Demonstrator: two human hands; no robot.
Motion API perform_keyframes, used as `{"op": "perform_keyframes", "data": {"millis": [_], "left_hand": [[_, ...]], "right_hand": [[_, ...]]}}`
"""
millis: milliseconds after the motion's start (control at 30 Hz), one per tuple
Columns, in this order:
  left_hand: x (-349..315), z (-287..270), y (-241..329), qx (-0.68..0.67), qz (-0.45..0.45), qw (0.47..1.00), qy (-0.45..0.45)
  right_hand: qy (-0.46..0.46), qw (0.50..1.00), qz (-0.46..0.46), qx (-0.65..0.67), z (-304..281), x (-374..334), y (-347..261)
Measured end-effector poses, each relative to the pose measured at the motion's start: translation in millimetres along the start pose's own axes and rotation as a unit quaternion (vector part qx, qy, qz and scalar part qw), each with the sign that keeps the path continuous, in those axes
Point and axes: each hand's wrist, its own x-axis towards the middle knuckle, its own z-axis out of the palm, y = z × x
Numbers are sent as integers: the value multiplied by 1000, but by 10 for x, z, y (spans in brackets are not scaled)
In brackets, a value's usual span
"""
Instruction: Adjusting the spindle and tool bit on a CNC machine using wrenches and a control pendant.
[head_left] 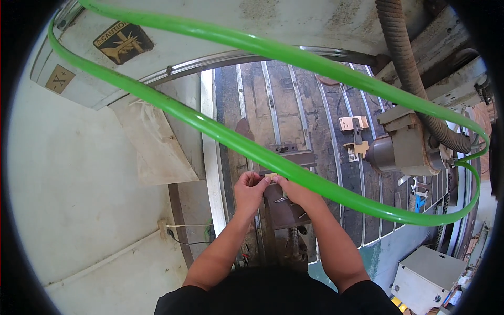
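Note:
Both of my hands meet over a dark metal vise (pixel 283 212) fixed on the machine bed. Pinched between the fingertips is a small tan block (pixel 271 176). My left hand (pixel 249 190) is closed on its left side, thumb and fingers pressed together. From the right, my right hand (pixel 290 190) grips the same block; part of this hand is hidden behind the green hose (pixel 231 137). Just below the fingers a thin metal rod (pixel 282 199) lies on the vise. The vise's far jaw (pixel 294 157) stands beyond my hands.
The slotted machine bed (pixel 310 113) stretches away ahead. To the right sit tan cut pieces (pixel 361 149) with a dark clamp (pixel 357 131), a machine head (pixel 407 144) with a ribbed conduit (pixel 404 58), and several wrenches (pixel 418 189). A grey box (pixel 428 275) stands lower right.

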Motion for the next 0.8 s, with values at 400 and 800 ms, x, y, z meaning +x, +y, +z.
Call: {"op": "perform_keyframes", "data": {"millis": [400,800], "left_hand": [[-45,-38,96,32,12,999,-2],[-1015,23,264,-20,47,994,-97]], "right_hand": [[-14,1000,8,-2,-81,-75,-33],[128,945,-123,276,85,-1471,-121]]}}
